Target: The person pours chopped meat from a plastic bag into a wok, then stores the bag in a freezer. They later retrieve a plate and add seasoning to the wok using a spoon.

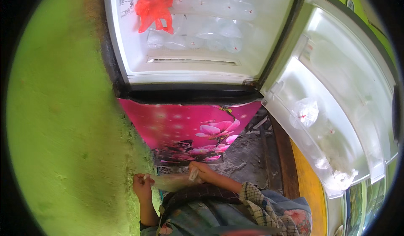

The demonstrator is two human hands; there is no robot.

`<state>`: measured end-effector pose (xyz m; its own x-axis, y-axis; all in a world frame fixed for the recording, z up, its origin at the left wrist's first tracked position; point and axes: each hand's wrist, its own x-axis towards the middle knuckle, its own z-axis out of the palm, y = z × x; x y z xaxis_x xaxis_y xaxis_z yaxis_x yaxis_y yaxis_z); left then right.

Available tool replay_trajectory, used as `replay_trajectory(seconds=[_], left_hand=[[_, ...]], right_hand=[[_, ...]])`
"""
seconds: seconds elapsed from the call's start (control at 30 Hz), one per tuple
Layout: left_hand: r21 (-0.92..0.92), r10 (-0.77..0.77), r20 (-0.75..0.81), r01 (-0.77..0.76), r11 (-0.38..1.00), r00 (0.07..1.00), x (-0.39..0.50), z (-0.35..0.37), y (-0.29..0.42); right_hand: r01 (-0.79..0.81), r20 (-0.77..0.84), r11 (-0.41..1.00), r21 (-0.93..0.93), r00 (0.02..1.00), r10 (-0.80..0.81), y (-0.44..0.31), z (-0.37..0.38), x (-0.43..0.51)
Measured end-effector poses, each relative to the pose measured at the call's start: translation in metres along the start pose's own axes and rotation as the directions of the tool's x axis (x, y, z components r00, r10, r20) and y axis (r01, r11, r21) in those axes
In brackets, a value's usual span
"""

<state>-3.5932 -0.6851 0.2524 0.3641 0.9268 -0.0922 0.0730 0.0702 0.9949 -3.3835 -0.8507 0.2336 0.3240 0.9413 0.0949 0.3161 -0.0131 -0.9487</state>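
A thin clear plastic bag (172,182) stretches between my hands, low in front of my body. My left hand (142,187) pinches one end of it by the green wall. At the other end my right hand (203,174) is closed around a bunched, whitish part. Ahead of me is a refrigerator with its upper compartment (195,70) open. Several clear bags (217,40), tied with small red bands, lie inside in two rows. A red plastic carrier bag (154,8) sits at the compartment's upper left.
The opened door (334,87) swings out to the right; its clear shelves hold a tied bag (307,113) and a crumpled white bag (344,179). A pink flower-printed lower door (176,122) is closed. The green wall (69,109) runs close along the left. Rough grey floor (243,154) shows below.
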Motion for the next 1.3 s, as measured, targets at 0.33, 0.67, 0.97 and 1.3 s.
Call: replay_trajectory(seconds=[0.33, 0.67, 0.97, 1.3], left_hand=[[-0.280, -0.168, 0.658, 0.446, 0.850, 0.734, -0.010, 0.009, 0.025], [-0.223, -0.071, 0.666, 0.290, 0.931, 0.742, 0.006, -0.016, 0.032], [-0.241, -0.032, 0.570, 0.205, 0.949, 0.821, -0.002, -0.038, 0.027], [-0.244, -0.014, 0.559, 0.181, 0.953, 0.829, -0.001, -0.048, 0.007]], right_hand=[[-0.122, 0.322, 0.943, -0.309, 0.920, 0.225, 0.018, -0.017, -0.023], [-0.204, 0.369, 0.818, -0.538, 0.815, 0.446, -0.104, -0.100, 0.051], [0.031, -0.359, 0.447, -0.894, 0.547, -0.756, -0.293, -0.219, 0.306], [-0.249, -0.494, 0.440, -0.862, 0.606, -0.624, -0.320, -0.264, 0.389]])
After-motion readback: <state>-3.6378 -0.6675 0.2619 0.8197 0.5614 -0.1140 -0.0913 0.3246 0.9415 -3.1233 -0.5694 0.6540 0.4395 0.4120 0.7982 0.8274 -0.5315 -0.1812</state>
